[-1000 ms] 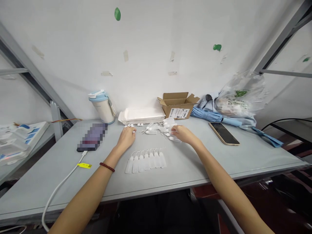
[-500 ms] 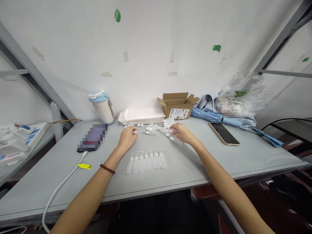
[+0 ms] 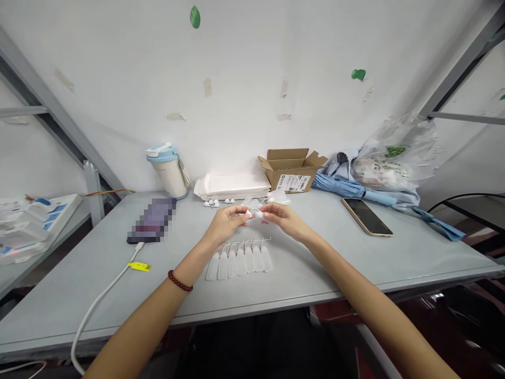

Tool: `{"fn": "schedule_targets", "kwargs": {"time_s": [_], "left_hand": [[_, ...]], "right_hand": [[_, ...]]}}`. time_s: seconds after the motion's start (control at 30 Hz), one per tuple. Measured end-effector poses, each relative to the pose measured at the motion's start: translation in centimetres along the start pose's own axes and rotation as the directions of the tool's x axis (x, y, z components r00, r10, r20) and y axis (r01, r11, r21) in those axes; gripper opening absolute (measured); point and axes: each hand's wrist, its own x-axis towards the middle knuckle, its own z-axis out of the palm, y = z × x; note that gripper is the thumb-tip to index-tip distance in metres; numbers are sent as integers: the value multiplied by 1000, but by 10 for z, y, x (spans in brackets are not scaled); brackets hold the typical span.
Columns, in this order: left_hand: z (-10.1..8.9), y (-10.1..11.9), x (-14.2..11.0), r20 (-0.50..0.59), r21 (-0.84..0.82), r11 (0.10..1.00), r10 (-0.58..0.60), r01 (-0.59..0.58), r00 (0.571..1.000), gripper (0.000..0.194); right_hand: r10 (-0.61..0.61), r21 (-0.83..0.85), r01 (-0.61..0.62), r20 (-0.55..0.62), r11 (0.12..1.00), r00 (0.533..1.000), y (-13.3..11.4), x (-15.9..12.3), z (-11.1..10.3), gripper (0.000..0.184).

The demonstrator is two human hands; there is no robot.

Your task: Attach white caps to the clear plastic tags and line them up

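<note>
In front of the pile, my left hand point(image 3: 226, 225) pinches a small white plastic piece point(image 3: 248, 213) between thumb and fingertips. Close beside it, my right hand point(image 3: 287, 220) grips the white end of a translucent plastic pouch with a thin strand point(image 3: 259, 213); fingers cover most of it. The two held pieces are nearly touching. Nearer me lies a neat row of several translucent pouches point(image 3: 240, 261), each with a thin curved white strand at its top. Behind my hands is a loose pile of similar pouches point(image 3: 277, 196), partly hidden. Small white pieces point(image 3: 213, 203) lie left of it.
A stack of white envelopes point(image 3: 236, 184) and an opened cardboard box point(image 3: 294, 179) stand by the wall. A tumbler point(image 3: 169, 173) and a blurred phone point(image 3: 153, 221) are left. Another phone point(image 3: 366, 217), a blue umbrella point(image 3: 343, 184) and a plastic bag point(image 3: 394, 158) lie right.
Both hands have come together at the middle, the left moving right with a small white piece, the right moving left from the pile with a pouch. The row of pouches stays put.
</note>
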Motion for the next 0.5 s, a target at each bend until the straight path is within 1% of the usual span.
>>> {"fn": "schedule_targets", "kwargs": {"time_s": [0.1,0.2,0.37,0.5], "left_hand": [[0,0,0,2,-105,994,16,-15,1000,27],[1,0,0,-13,-174,985,6,-8,1000,26],[3,-2,0,-69,-206,979,-3,-12,998,28],[2,-4,2,-96,-275,961,6,-32,995,28]], "right_hand": [[10,83,-13,32,997,999,0,-2,9,25],[32,104,-37,48,994,998,0,-2,12,25],[36,131,-46,78,990,996,1,-2,11,23],[55,145,-69,96,987,994,0,-2,13,22]]}}
